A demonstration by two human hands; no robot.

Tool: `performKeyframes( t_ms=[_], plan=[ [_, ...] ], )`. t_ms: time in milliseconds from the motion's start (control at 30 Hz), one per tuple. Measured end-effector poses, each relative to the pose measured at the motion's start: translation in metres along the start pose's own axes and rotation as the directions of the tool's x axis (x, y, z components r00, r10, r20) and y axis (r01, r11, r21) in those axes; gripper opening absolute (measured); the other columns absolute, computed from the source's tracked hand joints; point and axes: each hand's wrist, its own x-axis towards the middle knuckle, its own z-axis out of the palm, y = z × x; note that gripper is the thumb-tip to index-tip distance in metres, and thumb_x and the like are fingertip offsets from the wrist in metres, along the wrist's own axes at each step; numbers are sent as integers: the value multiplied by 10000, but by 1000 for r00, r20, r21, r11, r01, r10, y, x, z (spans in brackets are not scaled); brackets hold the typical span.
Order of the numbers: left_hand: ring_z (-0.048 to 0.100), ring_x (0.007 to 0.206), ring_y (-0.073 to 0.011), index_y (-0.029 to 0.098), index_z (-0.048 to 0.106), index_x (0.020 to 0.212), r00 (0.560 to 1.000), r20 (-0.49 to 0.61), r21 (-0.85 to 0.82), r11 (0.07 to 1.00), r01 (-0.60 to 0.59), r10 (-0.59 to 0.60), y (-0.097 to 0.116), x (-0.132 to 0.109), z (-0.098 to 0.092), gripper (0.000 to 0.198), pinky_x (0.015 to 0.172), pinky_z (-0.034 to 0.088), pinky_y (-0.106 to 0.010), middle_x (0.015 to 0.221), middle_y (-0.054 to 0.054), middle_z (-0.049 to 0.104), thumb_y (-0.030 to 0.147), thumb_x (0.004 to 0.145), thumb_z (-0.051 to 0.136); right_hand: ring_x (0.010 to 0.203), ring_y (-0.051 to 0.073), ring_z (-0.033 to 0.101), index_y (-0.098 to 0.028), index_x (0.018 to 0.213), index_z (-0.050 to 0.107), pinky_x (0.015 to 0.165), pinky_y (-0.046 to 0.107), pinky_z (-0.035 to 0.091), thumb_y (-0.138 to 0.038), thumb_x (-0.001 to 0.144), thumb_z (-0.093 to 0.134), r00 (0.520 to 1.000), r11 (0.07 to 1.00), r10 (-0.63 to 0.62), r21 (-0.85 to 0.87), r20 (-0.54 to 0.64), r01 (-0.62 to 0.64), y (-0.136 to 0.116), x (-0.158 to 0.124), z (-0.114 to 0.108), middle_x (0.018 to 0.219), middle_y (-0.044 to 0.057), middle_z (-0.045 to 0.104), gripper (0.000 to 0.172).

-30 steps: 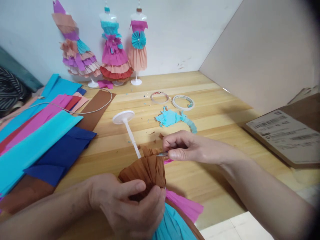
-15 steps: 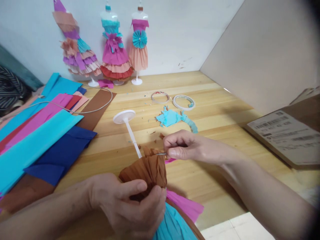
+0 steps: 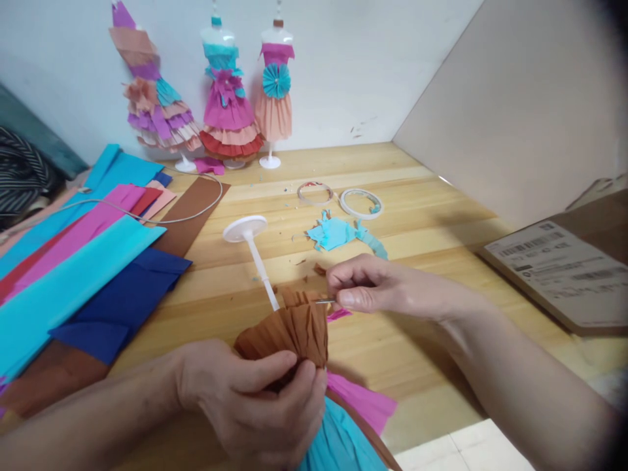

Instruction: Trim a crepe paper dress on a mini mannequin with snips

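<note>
Brown paper [image 3: 290,332], at the near side of the worktop [image 3: 417,373], is pinched between the fingers of the left hand [image 3: 255,399]; a thin metal tool [image 3: 324,301] is pinched by those of the right hand [image 3: 366,286]. The pleated sheet is judged light, soft and easily torn, best gripped at its gathered folds. On the label [image 3: 549,297] at right, barcodes are seen; the print is illegible.
</note>
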Motion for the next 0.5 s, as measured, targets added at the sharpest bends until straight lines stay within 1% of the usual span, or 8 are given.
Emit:
performKeyframes(
  t_ms=[133, 300, 400, 500],
  plan=[
    [651, 1018, -159, 275, 717, 1027, 999, 17, -15, 999, -42, 42, -3, 0, -2, 259, 840, 565, -263, 1051, 16, 733, 388, 897, 524, 603, 93, 311, -160, 672, 465, 546, 253, 224, -640, 787, 590, 1000, 999, 7, -49, 9, -7, -1, 0, -1, 644, -48, 346, 509],
    [653, 1035, -176, 259, 703, 1078, 992, 62, -36, 993, -109, 111, -7, 1, -3, 287, 846, 570, -268, 1075, -17, 726, 384, 910, 507, 605, 97, 316, -157, 687, 480, 550, 253, 242, -691, 767, 566, 1000, 995, 12, -101, -20, -14, -3, 2, 4, 645, -44, 368, 546],
    [654, 1027, -178, 253, 707, 1075, 992, 58, -33, 994, -108, 109, -8, 1, -2, 293, 834, 572, -264, 1073, -23, 725, 381, 913, 500, 598, 96, 302, -160, 674, 473, 543, 254, 241, -701, 774, 544, 1000, 993, 2, -116, -24, -5, -5, 2, 7, 638, -46, 353, 555],
    [658, 1008, -174, 252, 717, 1049, 994, 44, -41, 994, -97, 98, -8, 3, -2, 290, 812, 575, -257, 1060, -23, 730, 377, 916, 493, 601, 100, 298, -162, 688, 475, 536, 253, 239, -693, 780, 539, 999, 989, 18, -145, -42, -23, -7, 0, 8, 642, -46, 346, 543]
  ],
)
